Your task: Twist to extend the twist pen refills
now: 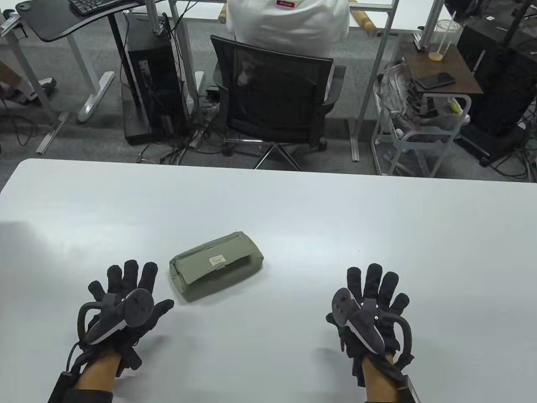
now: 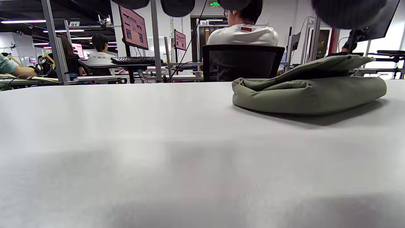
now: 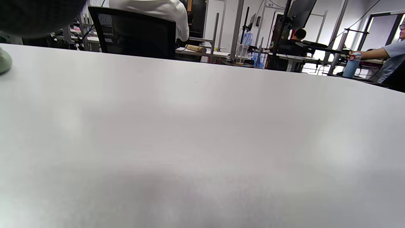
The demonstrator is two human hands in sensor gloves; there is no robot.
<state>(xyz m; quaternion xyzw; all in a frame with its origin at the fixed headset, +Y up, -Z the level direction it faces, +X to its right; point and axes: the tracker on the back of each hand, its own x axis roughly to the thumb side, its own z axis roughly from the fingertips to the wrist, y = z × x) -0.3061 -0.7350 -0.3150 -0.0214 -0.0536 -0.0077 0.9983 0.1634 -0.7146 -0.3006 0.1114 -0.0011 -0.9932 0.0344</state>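
Olive-green fabric pencil case (image 1: 216,266) lying flap-closed on white table (image 1: 293,201), low and just left of centre in the table view, tilted with its right end farther up the frame. No pens visible outside it; contents hidden. Left hand (image 1: 126,304) flat, palm down, at lower left of the frame, fingers (image 1: 131,273) spread and extended, holding nothing; thumb tip near the case's lower left corner, not touching. Right hand (image 1: 371,308) at lower right, well apart from the case, likewise splayed flat and holding nothing. Same case (image 2: 308,85) at upper right of the left wrist view; only its edge (image 3: 4,61) at far left of the right wrist view. Black mesh chair (image 1: 272,96) beyond the table, upper centre.
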